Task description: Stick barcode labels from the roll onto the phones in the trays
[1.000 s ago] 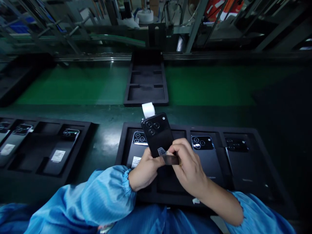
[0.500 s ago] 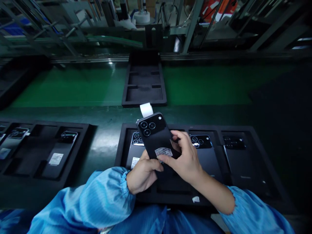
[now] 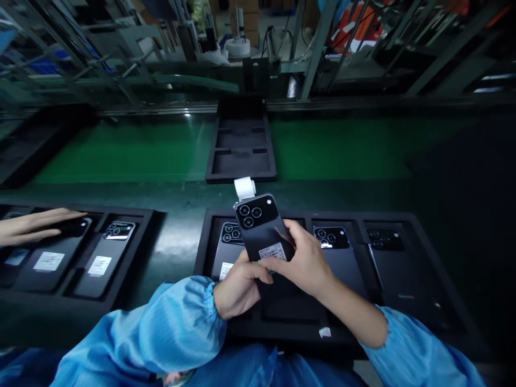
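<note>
A dark smartphone (image 3: 264,228), its back with three camera rings facing me, is tilted above the near black foam tray (image 3: 298,329). My left hand (image 3: 242,285) grips its lower end from the left. My right hand (image 3: 304,258) holds its right edge, the thumb lying on the white printed label (image 3: 272,252) on its back. Just past the phone's top edge shows a white roll or strip (image 3: 245,188); whether it touches the phone I cannot tell. In the tray lie other phones: one partly hidden at left (image 3: 228,242), one in the middle (image 3: 337,258), one at right (image 3: 397,269).
At left, a co-worker's hand (image 3: 38,226) reaches over another foam tray (image 3: 135,258) with labelled phones. A foam tray with bare compartments (image 3: 242,161) rests on the green belt (image 3: 342,148). Metal frames (image 3: 318,48) stand behind. A white scrap (image 3: 324,332) lies on the near tray's front edge.
A co-worker's hand has come in at left, and a phone now lies in the formerly vacant slot there. My thumb has pressed the label flatter; the whole view has shifted slightly.
</note>
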The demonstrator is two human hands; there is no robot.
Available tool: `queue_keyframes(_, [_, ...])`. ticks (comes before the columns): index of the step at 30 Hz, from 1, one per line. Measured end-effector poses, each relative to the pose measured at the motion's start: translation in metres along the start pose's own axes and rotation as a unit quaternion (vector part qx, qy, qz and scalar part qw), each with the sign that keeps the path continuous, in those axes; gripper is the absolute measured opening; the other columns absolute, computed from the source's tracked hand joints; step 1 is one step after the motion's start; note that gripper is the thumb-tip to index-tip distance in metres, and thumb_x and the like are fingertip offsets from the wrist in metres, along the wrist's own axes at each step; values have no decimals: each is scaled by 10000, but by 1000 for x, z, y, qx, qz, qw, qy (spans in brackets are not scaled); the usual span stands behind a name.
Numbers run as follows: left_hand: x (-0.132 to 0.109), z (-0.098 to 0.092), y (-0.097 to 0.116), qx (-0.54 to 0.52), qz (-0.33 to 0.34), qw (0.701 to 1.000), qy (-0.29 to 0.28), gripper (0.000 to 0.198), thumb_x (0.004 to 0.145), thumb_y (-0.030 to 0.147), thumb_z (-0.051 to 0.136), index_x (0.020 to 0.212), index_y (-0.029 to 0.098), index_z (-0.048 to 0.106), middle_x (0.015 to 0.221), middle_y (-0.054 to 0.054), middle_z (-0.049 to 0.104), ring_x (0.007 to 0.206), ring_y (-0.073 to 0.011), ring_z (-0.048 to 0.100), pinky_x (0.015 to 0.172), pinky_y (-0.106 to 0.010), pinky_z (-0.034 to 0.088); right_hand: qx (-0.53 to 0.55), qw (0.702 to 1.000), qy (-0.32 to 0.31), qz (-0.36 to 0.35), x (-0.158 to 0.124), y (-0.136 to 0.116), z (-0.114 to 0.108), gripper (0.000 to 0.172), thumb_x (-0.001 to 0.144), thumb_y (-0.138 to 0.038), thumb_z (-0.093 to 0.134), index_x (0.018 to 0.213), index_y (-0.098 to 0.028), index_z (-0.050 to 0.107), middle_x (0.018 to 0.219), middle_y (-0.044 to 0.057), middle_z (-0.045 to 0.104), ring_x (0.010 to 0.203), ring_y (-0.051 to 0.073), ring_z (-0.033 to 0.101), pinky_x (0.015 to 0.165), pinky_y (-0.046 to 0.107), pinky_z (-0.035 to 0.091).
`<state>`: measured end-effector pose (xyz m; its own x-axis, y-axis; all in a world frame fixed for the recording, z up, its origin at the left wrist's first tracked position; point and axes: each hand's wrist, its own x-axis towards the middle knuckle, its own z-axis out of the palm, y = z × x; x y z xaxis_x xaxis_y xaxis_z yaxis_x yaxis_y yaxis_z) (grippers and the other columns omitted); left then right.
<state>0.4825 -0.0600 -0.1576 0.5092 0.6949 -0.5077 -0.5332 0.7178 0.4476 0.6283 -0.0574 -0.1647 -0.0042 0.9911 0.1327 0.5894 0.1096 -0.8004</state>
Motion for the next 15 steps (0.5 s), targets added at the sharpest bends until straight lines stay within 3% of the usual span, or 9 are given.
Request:
queue_keyframes(2, [-1, 1, -1, 16, 10, 1000, 4, 521, 452, -58, 547, 925, 145, 627, 856, -32, 645, 984, -263, 566, 874, -344, 450, -3, 1000, -19, 11, 0, -3, 0, 474, 657, -554, 728, 878, -183, 533, 755, -8, 557, 679, 155, 517, 564, 225, 360])
queue_keyframes(5, [-2, -1, 0, 10, 3, 1000, -13, 594, 472, -68, 552, 1018, 158, 610, 879, -29, 647, 981, -255, 571, 891, -351, 443, 34, 999, -6, -7, 0, -3, 0, 366, 795, -507, 624, 720, -171, 501, 634, -33, 454, 585, 104, 424, 535, 209, 307])
queue_keyframes(11, [4, -9, -1, -22, -23, 999, -39, 669, 469, -86, 521, 1092, 151, 587, 918, -48, 649, 982, -256, 576, 914, -366, 432, 71, 997, 6, -37, 2, 3, -4, 462, 915, -399, 468, 545, -160, 330, 523, -50, 248, 490, 67, 262, 479, 209, 237])
queue_keyframes(13, [6, -11, 0, -25, -28, 999, -34, 673, 460, -87, 517, 1089, 144, 588, 937, -56, 646, 980, -261, 578, 915, -371, 432, 82, 996, -3, -22, 2, 4, -6, 449, 925, -397, 436, 550, -156, 388, 519, -44, 280, 492, 72, 282, 473, 202, 254])
queue_keyframes(15, [8, -11, 1, -24, -30, 999, -32, 690, 455, -86, 514, 1103, 142, 582, 952, -61, 645, 978, -267, 580, 915, -376, 434, 83, 996, -33, 5, 2, 3, -7, 319, 869, -420, 530, 692, -155, 551, 569, -32, 417, 526, 88, 370, 491, 190, 313])
